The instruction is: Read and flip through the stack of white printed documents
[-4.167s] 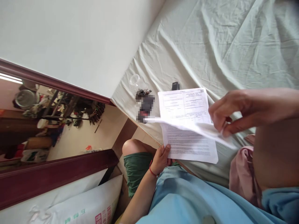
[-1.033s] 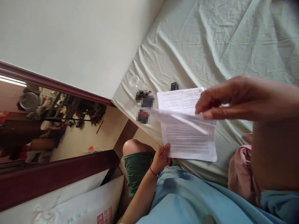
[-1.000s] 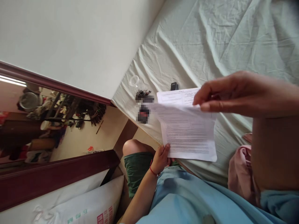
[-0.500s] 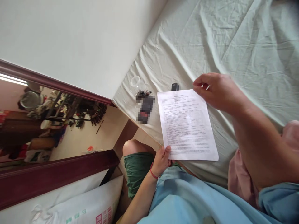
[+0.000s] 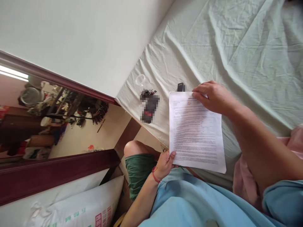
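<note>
White rectangular printed paper sheet (image 5: 196,135) sits between the two hands, over the bed-like surface's near edge and close to the person's lap. Left hand (image 5: 166,163) grips its lower left corner, thumb on top, fingers underneath. Right hand (image 5: 214,96) pinches the top edge toward its right corner, fingers bunched, narrow. Cannot tell whether more sheets lie beneath.

Paper is thin, matte, slightly bowed, corners rounded, dense dark print lines; text too small to read. Just beyond the top edge: small black boxy object (image 5: 181,87), partly covered. Left of the paper, well apart from the hands: clear round plastic container (image 5: 140,79), dark wiry tangle (image 5: 148,93), pixelated dark item (image 5: 150,108) with a red patch.

Surface is pale green wrinkled cloth (image 5: 236,63), long soft folds. Pink crumpled fabric (image 5: 241,176) under the right forearm. Left side: smooth white panel (image 5: 71,37), dark red glossy frame (image 5: 59,171), cluttered room area with round metal pan (image 5: 30,96). Bottom left: white bulging sack (image 5: 78,206), red and green print.
</note>
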Available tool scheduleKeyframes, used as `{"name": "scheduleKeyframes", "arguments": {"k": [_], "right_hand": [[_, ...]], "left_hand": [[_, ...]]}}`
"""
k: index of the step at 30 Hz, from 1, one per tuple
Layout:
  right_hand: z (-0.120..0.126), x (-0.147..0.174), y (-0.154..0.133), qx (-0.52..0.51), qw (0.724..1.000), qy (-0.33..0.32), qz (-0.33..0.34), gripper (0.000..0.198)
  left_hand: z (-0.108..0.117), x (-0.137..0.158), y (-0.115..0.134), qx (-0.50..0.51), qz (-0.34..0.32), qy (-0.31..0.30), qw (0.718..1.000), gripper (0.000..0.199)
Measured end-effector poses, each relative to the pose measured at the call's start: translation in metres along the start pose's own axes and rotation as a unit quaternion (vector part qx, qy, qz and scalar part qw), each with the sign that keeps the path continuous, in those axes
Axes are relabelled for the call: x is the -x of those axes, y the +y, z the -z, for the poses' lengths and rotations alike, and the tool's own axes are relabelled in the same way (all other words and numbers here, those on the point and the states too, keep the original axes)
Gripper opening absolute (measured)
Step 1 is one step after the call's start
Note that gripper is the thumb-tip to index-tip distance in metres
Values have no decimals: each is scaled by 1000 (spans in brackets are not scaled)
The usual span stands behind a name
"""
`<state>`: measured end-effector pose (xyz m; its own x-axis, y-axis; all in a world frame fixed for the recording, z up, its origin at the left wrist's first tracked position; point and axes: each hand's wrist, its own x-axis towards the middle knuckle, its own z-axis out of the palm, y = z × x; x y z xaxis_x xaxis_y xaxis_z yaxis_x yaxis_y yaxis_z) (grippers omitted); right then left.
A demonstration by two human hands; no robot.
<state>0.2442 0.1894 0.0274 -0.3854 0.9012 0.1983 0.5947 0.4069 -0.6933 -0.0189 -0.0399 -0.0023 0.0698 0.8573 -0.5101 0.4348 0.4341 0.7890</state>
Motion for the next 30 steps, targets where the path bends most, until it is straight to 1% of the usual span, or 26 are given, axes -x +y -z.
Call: {"name": "scheduleKeyframes", "arguments": {"k": [3,6,8,11,13,14,16,17,19,20,21,23,25,27,30], "right_hand": [[7,0,1,-27,1000,3,-4,28],[11,1,3,-35,999,-11,-22,25],[13,1,5,-36,998,-22,-36,25],[14,0,8,-47,997,-35,-44,26],[14,0,9,-54,997,-40,-43,26],[14,0,10,-56,997,-41,-43,25],[13,0,10,-57,996,-43,-47,25],[12,0,10,-57,996,-43,-51,25],[12,0,9,-56,995,-45,-64,24],[12,-1,8,-55,995,-47,-73,24],[12,-1,7,-53,994,-49,-82,23],[13,-1,3,-51,992,-56,-101,22],[14,-1,-1,-52,989,-67,-122,21],[16,-1,-4,-51,986,-79,-140,20],[17,-2,-5,-38,981,-111,-154,19]], "left_hand": [[-2,-1,-2,-3,-4,-4,1000,74],[-2,-2,-4,-19,-5,-12,1000,73],[2,-3,-3,-50,1,-25,998,73],[14,-5,2,-141,-10,-29,990,65],[24,-6,7,-220,-31,9,975,57],[29,-7,10,-246,-30,27,968,53],[37,-10,18,-268,-24,77,960,47],[39,-13,23,-265,-30,112,957,44],[40,-22,32,-240,-62,179,952,45],[39,-28,37,-212,-81,199,953,47],[37,-35,41,-174,-96,201,959,50],[32,-51,50,-88,-108,177,974,57],[27,-68,56,-30,-119,150,981,61],[23,-83,61,-23,-148,135,979,58],[18,-97,62,-71,-159,138,975,54]]}}
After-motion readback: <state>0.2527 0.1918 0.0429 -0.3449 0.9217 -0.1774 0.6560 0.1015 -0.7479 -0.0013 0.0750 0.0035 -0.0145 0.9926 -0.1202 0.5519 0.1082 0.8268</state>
